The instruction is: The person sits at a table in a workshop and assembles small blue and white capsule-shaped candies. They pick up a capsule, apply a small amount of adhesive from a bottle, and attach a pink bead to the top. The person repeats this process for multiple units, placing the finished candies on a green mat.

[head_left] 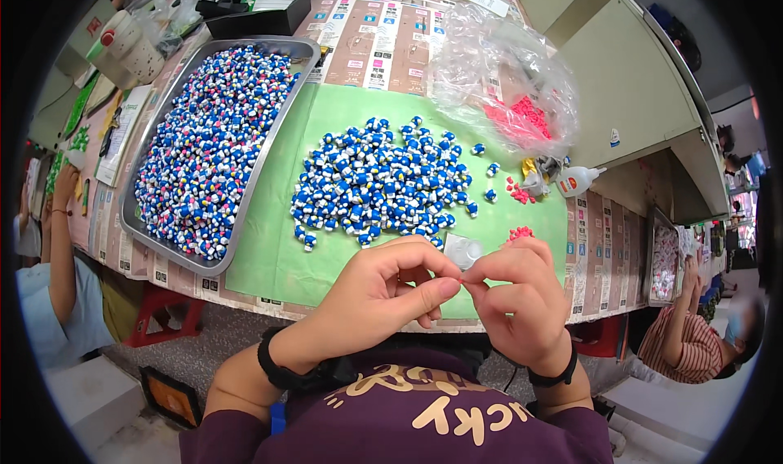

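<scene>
L hand (382, 281) half-curled; R hand (522, 299) pinched nr it; contents unclear.

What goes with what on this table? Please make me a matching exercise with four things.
1. Metal tray
2. Plastic bag
3. Nozzle bottle
4. Green sheet

A. Under the blue-and-white pile
B. Mostly white, farthest right of the four
C. Farthest left of the four
D. See-through, with pink pieces inside

Pairs: 1-C, 2-D, 3-B, 4-A
</scene>
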